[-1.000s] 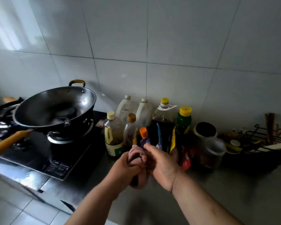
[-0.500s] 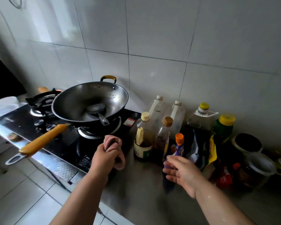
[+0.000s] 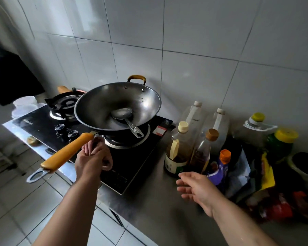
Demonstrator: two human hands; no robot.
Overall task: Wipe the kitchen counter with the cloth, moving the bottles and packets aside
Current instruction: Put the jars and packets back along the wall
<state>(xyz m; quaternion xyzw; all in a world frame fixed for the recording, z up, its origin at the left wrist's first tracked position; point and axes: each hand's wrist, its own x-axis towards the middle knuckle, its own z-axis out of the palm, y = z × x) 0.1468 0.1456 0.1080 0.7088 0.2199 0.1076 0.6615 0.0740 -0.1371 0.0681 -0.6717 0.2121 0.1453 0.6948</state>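
My left hand [image 3: 92, 161] is closed around a bunched pinkish cloth [image 3: 89, 147] and hangs over the front of the black stove [image 3: 117, 176], just under the wok's orange handle [image 3: 68, 152]. My right hand [image 3: 196, 189] hovers open above the steel counter [image 3: 160, 206], fingers spread, beside a purple bottle with an orange cap [image 3: 220, 170]. Behind it stand oil bottles [image 3: 178, 150], larger jugs [image 3: 219, 128] and a green bottle with a yellow cap [image 3: 283, 144]. Coloured packets [image 3: 267, 176] lie at the right.
A steel wok [image 3: 117, 105] with a ladle [image 3: 126, 118] in it sits on the right burner. The left burner [image 3: 66, 103] is bare. White containers [image 3: 24, 103] stand far left. A dark jar [image 3: 304, 166] is at the right edge. Tiled wall behind, tiled floor below left.
My hands have separated. The left hand carried the cloth left over the stove front. The right hand let go and dropped low beside the purple bottle. The view swung left.
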